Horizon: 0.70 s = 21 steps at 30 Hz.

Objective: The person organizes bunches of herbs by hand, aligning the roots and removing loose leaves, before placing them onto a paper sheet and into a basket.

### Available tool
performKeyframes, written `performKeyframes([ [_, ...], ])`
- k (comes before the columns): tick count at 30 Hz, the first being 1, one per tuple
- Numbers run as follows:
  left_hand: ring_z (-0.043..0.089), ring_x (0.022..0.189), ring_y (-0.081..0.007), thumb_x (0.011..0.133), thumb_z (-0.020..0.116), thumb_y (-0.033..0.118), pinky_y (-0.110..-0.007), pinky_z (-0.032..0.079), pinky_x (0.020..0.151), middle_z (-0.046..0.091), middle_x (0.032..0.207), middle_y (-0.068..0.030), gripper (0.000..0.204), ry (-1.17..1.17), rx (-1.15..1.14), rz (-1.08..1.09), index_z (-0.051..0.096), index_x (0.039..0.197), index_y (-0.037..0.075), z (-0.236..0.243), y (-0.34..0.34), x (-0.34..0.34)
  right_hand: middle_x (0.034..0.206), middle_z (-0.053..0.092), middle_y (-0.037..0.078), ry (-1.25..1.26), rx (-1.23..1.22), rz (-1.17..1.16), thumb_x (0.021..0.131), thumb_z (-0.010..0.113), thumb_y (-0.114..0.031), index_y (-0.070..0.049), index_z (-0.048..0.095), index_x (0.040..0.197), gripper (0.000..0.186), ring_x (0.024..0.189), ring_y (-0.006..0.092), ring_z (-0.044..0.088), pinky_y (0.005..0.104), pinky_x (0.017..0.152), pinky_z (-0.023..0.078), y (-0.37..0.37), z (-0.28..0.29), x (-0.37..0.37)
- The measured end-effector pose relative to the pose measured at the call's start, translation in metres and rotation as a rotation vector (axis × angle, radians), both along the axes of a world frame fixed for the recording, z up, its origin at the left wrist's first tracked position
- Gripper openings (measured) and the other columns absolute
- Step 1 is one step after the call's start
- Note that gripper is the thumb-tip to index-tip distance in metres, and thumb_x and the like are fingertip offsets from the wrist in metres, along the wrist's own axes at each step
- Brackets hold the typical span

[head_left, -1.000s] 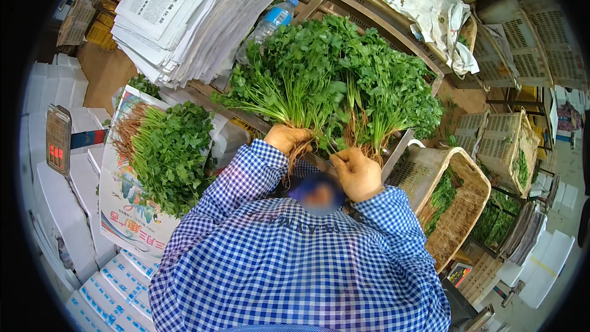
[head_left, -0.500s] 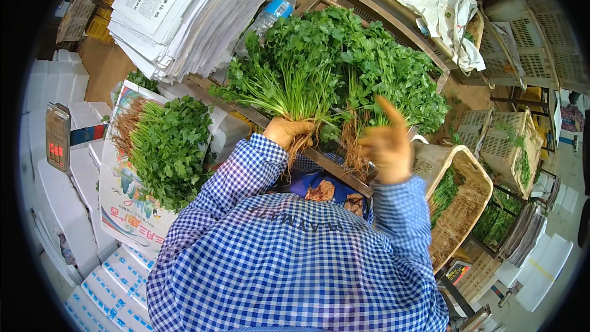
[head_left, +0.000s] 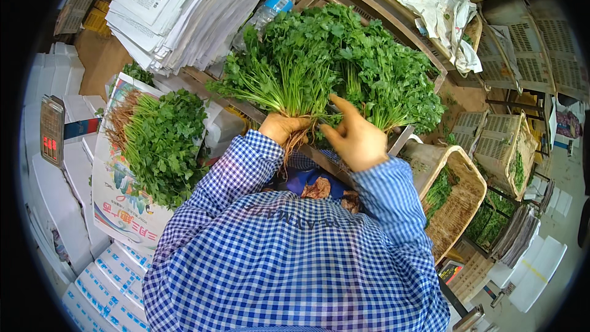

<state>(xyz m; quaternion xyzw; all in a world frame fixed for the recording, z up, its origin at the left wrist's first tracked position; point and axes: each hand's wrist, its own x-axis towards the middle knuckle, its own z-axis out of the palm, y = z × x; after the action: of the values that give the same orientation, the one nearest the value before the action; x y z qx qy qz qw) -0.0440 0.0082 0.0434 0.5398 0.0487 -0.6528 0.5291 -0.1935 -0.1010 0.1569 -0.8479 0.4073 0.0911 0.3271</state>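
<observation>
My left hand is closed around the root end of a bunch of leafy green herbs, which looks like coriander or thin celery. Brown roots dangle below the fist, and the leaves fan away from me. Just right of that bunch is my right hand, its index finger and thumb spread apart close to the stem bases. Nothing shows between them; its other fingers are partly hidden. Behind it, more of the same greens lie heaped on a brown metal frame.
At left, a rooted pile of greens rests on a printed sheet near a scale display. Stacked newspapers and a plastic bottle stand at the back. On my right is a basket with greens inside.
My right hand has moved left, from over the right heap's roots to beside the held bunch. My left hand keeps its hold.
</observation>
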Motion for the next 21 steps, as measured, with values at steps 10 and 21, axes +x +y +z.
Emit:
performKeyframes([
  [10,0.068,0.08,-0.0143,0.084,0.074,0.012,-0.027,0.056,0.071,0.074,0.094,-0.0097,0.022,-0.229,-0.058,-0.212,0.073,0.101,-0.001,-0.026,0.006,-0.002,0.063,0.065,0.017,-0.026,-0.173,0.159,0.086,0.059,-0.026,-0.006,0.06,0.081,0.021,0.056,0.0326,0.065,0.0453,0.054,0.053,0.018,-0.022,-0.019],
  [21,0.066,0.071,-0.0184,0.087,0.07,0.002,-0.029,0.055,0.061,0.071,0.096,-0.0132,0.029,0.008,-0.007,-0.114,0.065,0.114,-0.006,0.001,-0.003,0.002,0.07,0.066,0.005,-0.992,-0.096,-1.163,0.093,0.064,-0.017,-0.005,0.061,0.118,0.028,0.047,0.0089,0.053,0.0214,0.04,0.043,-0.094,0.089,-0.153],
])
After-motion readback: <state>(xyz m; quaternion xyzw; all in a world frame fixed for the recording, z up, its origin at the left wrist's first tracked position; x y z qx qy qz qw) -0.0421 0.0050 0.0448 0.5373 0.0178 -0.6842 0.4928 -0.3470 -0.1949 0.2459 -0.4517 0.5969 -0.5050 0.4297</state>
